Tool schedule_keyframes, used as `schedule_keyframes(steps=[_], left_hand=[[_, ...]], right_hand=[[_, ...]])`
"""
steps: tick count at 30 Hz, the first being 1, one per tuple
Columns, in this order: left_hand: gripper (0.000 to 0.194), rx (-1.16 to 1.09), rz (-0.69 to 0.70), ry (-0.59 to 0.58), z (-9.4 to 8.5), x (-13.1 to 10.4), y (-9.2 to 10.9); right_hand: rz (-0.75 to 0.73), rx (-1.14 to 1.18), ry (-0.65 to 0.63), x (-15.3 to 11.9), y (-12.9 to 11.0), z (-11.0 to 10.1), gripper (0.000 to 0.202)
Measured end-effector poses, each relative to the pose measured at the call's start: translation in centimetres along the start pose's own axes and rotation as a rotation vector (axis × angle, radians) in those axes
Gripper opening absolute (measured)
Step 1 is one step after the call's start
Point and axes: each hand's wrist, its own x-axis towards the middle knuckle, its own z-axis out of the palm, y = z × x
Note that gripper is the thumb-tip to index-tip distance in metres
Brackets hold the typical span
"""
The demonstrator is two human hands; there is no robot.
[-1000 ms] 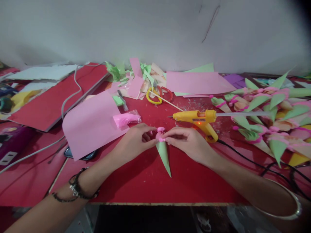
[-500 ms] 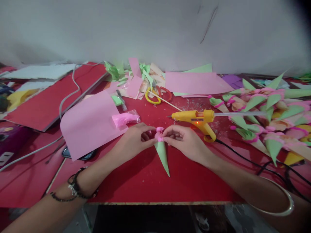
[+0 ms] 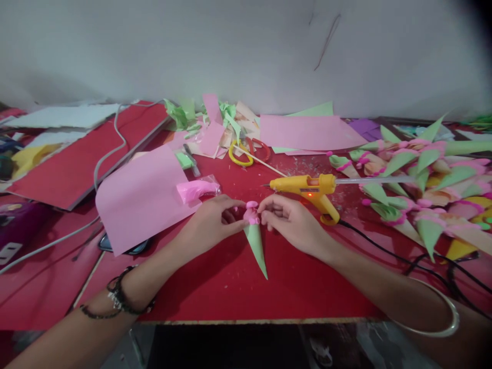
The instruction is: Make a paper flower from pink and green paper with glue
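A pale green paper cone with a pink paper and clay top lies in front of me, its point toward the table's front edge. My left hand pinches the top from the left. On the right, my right hand has its fingertips curled together close beside the pink part, with a slight gap visible; what they hold, if anything, is too small to make out. Behind my left hand is a piece of bright pink clay in clear wrapping.
A yellow glue gun with a lit red light lies behind my right hand, its cord running right. Finished-looking paper cones pile up at right. Scissors, paper scraps and a pink sheet lie behind and left.
My right fingertips have drawn slightly away to the right from the cone's pink top. My left hand keeps its hold, and the view has shifted a little.
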Motion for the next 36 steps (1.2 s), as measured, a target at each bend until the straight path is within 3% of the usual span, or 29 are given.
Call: schedule_keyframes(steps=[3, 7, 14, 18, 23, 26, 30, 34, 36], left_hand=[[0.033, 0.028, 0.004, 0.112, -0.2, -0.1, 0.2], [0.029, -0.055, 0.047, 0.231, -0.4, -0.3, 0.8], [0.044, -0.435, 0.113, 0.08, 0.3, -0.9, 1.6], [0.048, -0.482, 0.142, 0.019, 0.4, -1.1, 1.4], [0.037, -0.416, 0.216, 0.015, 0.5, -1.1, 1.4], [0.028, -0.328, 0.265, 0.098, 0.3, -1.0, 1.4], [0.022, -0.046, 0.162, 0.195, 0.3, -0.9, 1.5], [0.049, 0.228, 0.049, 0.092, 1.0, -0.9, 1.6], [0.052, 0.326, 0.022, 0.026, 1.4, -1.0, 1.8]], right_hand=[[-0.038, 0.026, 0.046, -0.2, -0.1, 0.1, 0.009], [-0.202, -0.07, 0.133, -0.9, -0.2, 0.4, 0.008], [-0.416, -0.219, 0.08, -1.4, -0.5, 0.5, 0.018], [-0.506, -0.311, 0.129, -1.4, -0.7, 0.2, 0.014], [-0.582, -0.339, 0.19, -1.4, -1.0, 0.4, 0.006], [-0.55, -0.281, 0.192, -1.5, -1.2, 0.5, 0.008], [-0.38, -0.08, 0.16, -1.5, -1.0, 0.5, 0.008], [-0.243, 0.068, 0.166, -1.4, -0.8, 0.5, 0.013], [-0.214, 0.082, 0.148, -1.3, -0.8, 0.5, 0.018]])
